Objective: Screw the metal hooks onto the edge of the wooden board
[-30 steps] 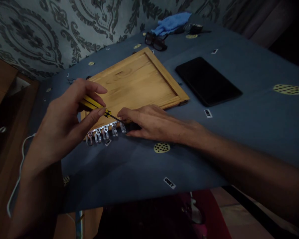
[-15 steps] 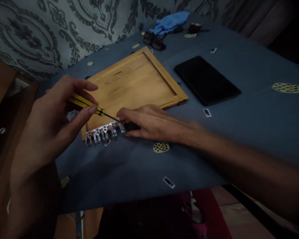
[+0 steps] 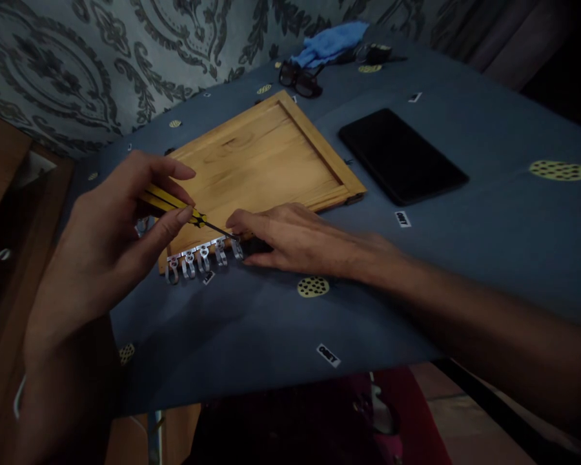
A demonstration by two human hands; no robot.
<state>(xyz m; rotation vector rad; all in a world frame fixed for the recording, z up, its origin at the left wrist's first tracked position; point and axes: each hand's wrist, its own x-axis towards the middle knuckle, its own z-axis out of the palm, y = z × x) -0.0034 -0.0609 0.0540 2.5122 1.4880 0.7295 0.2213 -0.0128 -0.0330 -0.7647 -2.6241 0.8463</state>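
Observation:
Between the thumb and fingers of my left hand (image 3: 121, 239) is a yellow-handled screwdriver (image 3: 201, 220). Its dark shaft slants down to the right, and the tip meets the right end of a metal hook strip (image 3: 203, 252). That strip, with several silver hooks, lies along the near edge of a framed wooden board (image 3: 252, 161). My right hand (image 3: 295, 236) grips the board's near edge beside the strip's right end, thumb and fingers on either side of the edge. Whether it also pinches the strip is hidden.
A black tablet (image 3: 401, 155) lies right of the board. Behind the board are dark sunglasses (image 3: 300, 81), a blue cloth (image 3: 332, 44) and a small dark object (image 3: 375, 51). A blue patterned cloth (image 3: 271, 336) covers the table, whose far side meets a patterned curtain (image 3: 184, 39).
My left hand and the screwdriver handle have shifted slightly to the right, with the tip still at the strip's right end. My right hand and the board have stayed in place.

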